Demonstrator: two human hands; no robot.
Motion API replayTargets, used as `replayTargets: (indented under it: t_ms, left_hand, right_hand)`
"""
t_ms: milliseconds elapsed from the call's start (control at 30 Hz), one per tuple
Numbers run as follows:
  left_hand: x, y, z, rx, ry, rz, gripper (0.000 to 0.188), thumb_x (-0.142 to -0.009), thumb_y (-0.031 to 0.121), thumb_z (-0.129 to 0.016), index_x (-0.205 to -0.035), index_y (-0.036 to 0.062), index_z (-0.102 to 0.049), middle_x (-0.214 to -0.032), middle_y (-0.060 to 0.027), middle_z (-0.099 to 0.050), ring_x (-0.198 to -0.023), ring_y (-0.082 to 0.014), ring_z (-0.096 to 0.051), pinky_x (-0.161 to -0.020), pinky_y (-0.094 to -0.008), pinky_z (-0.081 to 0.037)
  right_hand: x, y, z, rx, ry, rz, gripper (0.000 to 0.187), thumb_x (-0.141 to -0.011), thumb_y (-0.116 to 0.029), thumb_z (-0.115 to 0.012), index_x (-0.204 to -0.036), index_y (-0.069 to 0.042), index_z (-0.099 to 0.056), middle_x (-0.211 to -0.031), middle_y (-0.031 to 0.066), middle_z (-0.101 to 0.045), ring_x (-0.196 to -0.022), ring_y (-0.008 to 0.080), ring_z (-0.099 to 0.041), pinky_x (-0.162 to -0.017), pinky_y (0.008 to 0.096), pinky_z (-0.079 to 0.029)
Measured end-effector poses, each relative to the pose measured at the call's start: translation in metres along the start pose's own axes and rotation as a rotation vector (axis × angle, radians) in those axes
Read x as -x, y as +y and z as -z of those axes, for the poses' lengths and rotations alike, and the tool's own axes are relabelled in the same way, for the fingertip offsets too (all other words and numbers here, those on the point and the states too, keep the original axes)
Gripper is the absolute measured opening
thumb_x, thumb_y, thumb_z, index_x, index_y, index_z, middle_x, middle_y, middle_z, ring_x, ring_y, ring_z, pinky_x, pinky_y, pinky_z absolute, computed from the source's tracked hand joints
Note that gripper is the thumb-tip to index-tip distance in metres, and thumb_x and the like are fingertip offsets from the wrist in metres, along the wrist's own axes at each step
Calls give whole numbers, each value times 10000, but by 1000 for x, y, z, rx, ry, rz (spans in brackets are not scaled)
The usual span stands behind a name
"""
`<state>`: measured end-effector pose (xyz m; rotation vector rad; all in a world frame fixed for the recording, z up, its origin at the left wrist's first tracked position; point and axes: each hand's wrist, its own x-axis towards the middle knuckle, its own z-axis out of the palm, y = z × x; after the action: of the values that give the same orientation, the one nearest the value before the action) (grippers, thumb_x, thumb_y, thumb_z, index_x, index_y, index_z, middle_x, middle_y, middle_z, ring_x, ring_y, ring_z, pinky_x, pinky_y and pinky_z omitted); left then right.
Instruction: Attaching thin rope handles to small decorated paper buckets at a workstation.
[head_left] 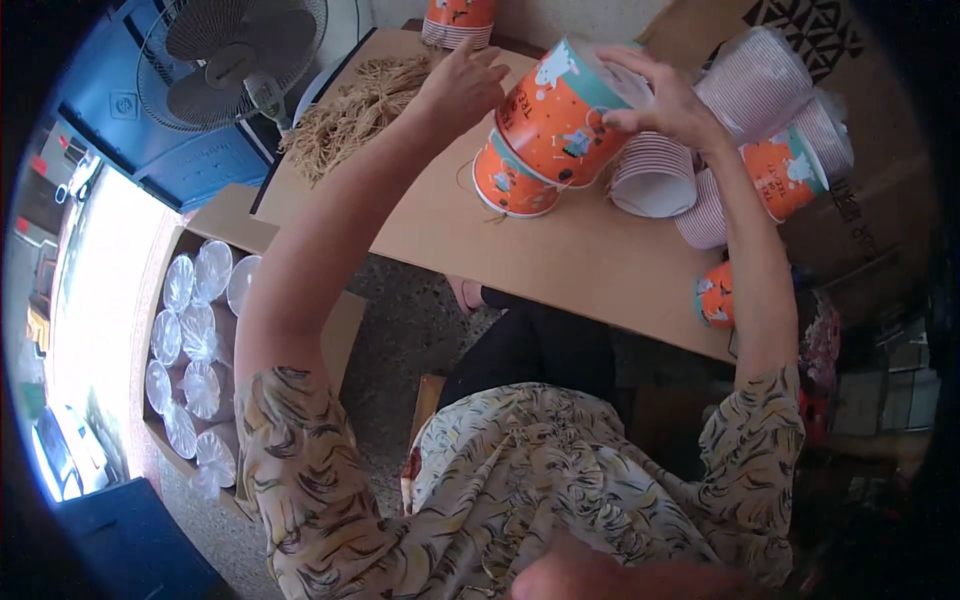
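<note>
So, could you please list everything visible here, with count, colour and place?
orange paper bucket: one, orange with teal rim, held tilted over the board
second orange bucket: one, lying on the board below it
cardboard board: one, brown, work surface
cord bundle: one pile, tan, far left of the board
nested cup stacks: several, white and orange, right side
wrapped stacks in box: many, clear film, lower left
fan: one, grey, top left
left hand: at the bucket's base
right hand: fingers on the bucket's rim

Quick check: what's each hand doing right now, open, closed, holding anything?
Left hand: fingers curled beside the orange paper cup; grip cannot be told.
Right hand: closed on that cup's rim.
</note>
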<state>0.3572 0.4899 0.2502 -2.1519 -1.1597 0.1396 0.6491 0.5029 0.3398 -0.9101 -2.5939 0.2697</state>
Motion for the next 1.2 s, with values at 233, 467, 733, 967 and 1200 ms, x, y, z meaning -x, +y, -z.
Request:
replayTargets:
  t_ms: [233,467,733,967,1200]
  left_hand:
    - [-10,-2,-10,-92,235,-93,203,-849,264,-685,-1028,233,-773,-1348,97,-593,-1397,-193,-430,-1183,-513,-254]
    - [-3,-8,-7,-95,215,-176,159,-839,270,-679,-937,216,-791,-1282,111,-629,-1414,-192,-411,-1197,-501,-243]
    - [-4,-12,5,-202,65,-98,194,-801,366,-695,-945,263,-775,-1359,52,-608,-1463,-274,-361,-1236,-603,-146]
    - [-14,2,18,56,-13,-14,133,-829,261,-709,-944,203,-745,-1370,-24,-592,-1320,-231,-531,-1151,-568,-288]
    - [-8,-1,-5,866,334,186,323,-888,75,-593,-1189,18,-694,-835,-204,-726,-824,-340,-725,-758,-418,-579]
  right_hand:
    - [-2,-1,1,-4,-3,-113,857,-692,-376,-851,-1401,9,-561,-1411,188,-563,-1306,302,-543,-1126,368,-401]
    - [-9,6,1,-70,-11,-205,870,-685,-372,-853,-1412,1,-554,-1434,180,-550,-1323,289,-530,-1133,355,-394]
    - [22,-11,2,34,-40,96,994,-605,-276,-914,-1458,2,-485,-1521,209,-442,-1442,303,-410,-1187,383,-344]
    - [32,-41,3,10,-71,123,1053,-570,-237,-926,-1489,-30,-455,-1578,221,-354,-1464,333,-374,-1196,387,-331]
    - [50,-29,15,-118,-14,105,1063,-565,-261,-914,-1510,-66,-466,-1608,222,-336,-1510,320,-306,-1225,407,-277]
